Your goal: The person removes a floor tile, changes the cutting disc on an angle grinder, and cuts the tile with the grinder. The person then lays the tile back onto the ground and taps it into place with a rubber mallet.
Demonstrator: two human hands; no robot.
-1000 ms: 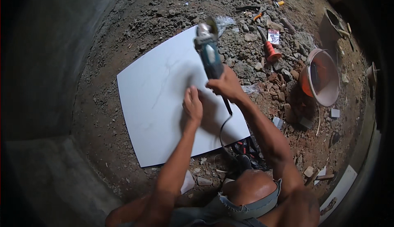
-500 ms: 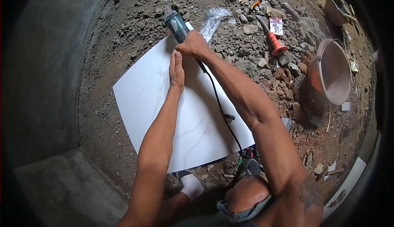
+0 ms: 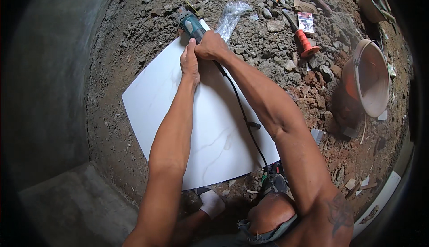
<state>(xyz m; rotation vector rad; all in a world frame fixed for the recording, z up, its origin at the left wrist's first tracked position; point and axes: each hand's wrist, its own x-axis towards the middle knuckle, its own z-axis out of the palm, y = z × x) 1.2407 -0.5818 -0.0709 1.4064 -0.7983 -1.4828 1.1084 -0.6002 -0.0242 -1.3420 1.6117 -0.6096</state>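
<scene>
Hands (image 3: 211,45) at a teal grinder (image 3: 192,26) — printed card (image 3: 305,23) on rubble (image 3: 254,59), lettering illegible.

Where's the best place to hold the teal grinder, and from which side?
The teal grinder is probably best held by its narrow rear body, coming from the near, right side, where the right hand grips it. Its head and disc sit at the far, left end, and the cable trails back toward you, so that approach should keep your grip behind the disc.
</scene>
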